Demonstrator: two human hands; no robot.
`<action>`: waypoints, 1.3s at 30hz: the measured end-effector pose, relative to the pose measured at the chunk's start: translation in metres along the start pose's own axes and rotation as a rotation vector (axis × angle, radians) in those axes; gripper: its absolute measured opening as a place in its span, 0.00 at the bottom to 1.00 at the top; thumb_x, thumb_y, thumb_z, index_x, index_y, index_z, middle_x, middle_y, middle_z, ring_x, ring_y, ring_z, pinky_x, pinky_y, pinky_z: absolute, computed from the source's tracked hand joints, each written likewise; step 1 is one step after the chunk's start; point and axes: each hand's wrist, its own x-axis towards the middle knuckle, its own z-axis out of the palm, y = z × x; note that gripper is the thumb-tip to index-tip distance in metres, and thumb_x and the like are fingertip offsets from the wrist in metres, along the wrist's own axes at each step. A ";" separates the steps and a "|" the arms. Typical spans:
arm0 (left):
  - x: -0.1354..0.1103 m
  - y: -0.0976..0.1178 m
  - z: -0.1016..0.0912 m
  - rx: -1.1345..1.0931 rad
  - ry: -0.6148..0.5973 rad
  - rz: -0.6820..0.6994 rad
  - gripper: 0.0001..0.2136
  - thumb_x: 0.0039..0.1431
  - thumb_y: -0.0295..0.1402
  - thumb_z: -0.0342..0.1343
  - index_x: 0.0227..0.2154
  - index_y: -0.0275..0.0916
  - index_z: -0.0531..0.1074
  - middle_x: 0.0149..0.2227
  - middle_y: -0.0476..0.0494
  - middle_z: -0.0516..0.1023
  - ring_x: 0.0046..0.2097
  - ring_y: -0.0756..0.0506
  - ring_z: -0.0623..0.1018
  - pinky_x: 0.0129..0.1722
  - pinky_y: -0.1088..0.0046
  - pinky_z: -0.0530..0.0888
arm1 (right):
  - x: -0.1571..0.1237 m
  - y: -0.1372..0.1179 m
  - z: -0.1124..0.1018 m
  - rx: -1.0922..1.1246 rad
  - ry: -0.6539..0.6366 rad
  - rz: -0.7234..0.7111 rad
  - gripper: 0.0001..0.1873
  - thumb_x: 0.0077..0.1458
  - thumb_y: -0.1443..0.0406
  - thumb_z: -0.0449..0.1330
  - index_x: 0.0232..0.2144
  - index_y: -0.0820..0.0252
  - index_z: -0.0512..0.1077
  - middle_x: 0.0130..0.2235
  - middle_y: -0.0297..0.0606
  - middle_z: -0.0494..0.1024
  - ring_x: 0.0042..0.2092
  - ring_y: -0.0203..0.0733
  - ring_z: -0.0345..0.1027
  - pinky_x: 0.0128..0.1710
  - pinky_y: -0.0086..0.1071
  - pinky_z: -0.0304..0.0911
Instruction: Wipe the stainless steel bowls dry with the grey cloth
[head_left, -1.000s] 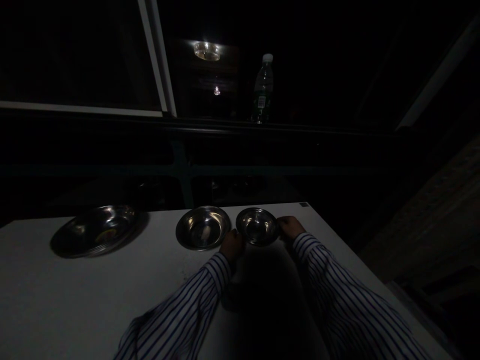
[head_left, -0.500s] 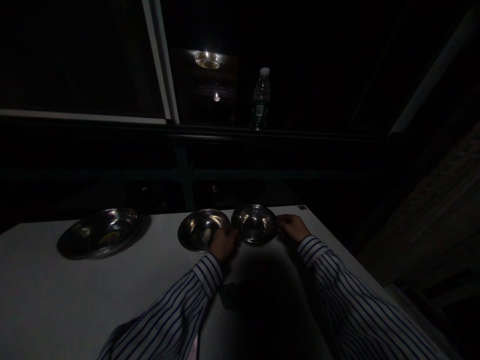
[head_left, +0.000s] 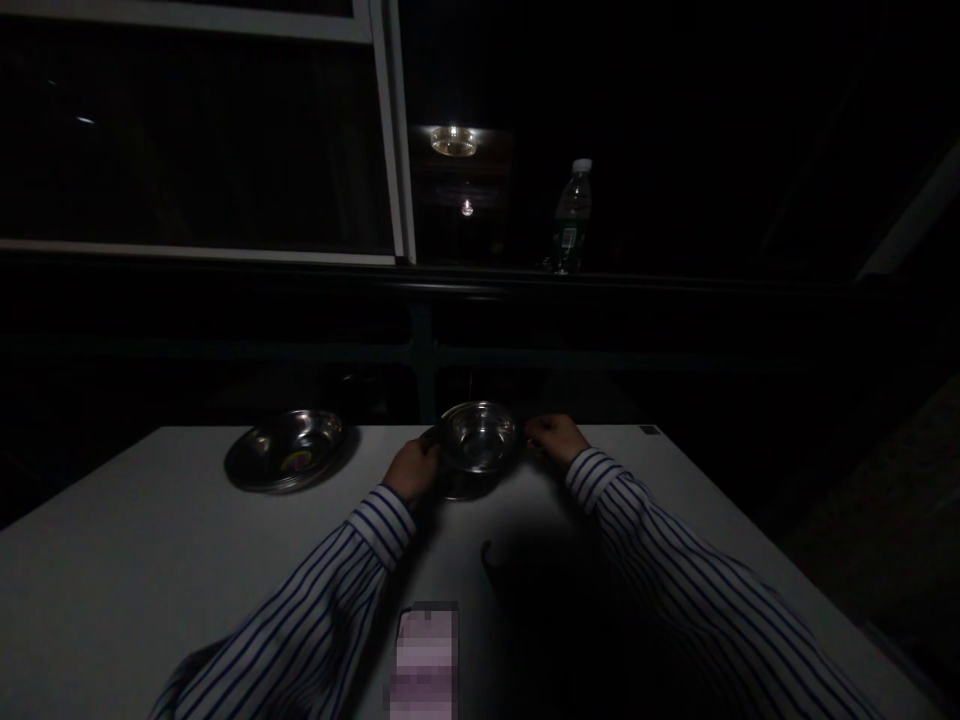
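Note:
A shiny metal bowl [head_left: 480, 440] sits over a second metal bowl [head_left: 463, 487], whose rim shows below and left of it. I cannot tell whether the upper one rests inside the lower one. My left hand [head_left: 412, 470] is closed at the left edge of the upper bowl, its fingertips partly hidden. On the opposite side, the bent fingers of my right hand [head_left: 559, 438] pinch at the bowl's right rim. Both hands are near the table's far edge.
Farther left on the white table [head_left: 187, 560] lies a wider metal bowl [head_left: 289, 450]. A phone [head_left: 425, 660] with a blurred screen is at the front. Beyond the table, a plastic bottle [head_left: 572, 220] stands on a dark ledge by the window. The room is dim.
The right-hand bowl has moved left over the other bowl, which stood beside it. My left hand has moved from between the bowls to their left side. The view has shifted left.

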 end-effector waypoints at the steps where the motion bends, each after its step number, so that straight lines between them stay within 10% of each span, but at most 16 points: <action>1: 0.000 -0.003 -0.003 0.030 0.000 0.002 0.16 0.53 0.30 0.42 0.37 0.31 0.73 0.33 0.38 0.78 0.37 0.44 0.75 0.37 0.71 0.68 | 0.002 -0.001 0.005 -0.023 -0.017 -0.004 0.07 0.47 0.72 0.54 0.28 0.67 0.72 0.19 0.34 0.71 0.21 0.30 0.63 0.19 0.21 0.56; 22: -0.003 -0.034 0.009 0.480 -0.024 -0.024 0.16 0.55 0.31 0.40 0.36 0.31 0.72 0.36 0.31 0.73 0.43 0.41 0.72 0.40 0.69 0.66 | 0.015 0.009 0.047 -0.682 -0.130 -0.007 0.12 0.46 0.66 0.54 0.32 0.62 0.74 0.38 0.47 0.75 0.42 0.45 0.67 0.38 0.31 0.58; 39: 0.015 -0.055 -0.002 -0.038 0.005 -0.172 0.18 0.54 0.34 0.45 0.45 0.28 0.67 0.41 0.32 0.75 0.40 0.44 0.75 0.38 0.74 0.68 | 0.026 0.022 0.045 -0.614 -0.156 0.041 0.13 0.43 0.64 0.57 0.34 0.63 0.71 0.39 0.46 0.74 0.40 0.45 0.68 0.35 0.31 0.60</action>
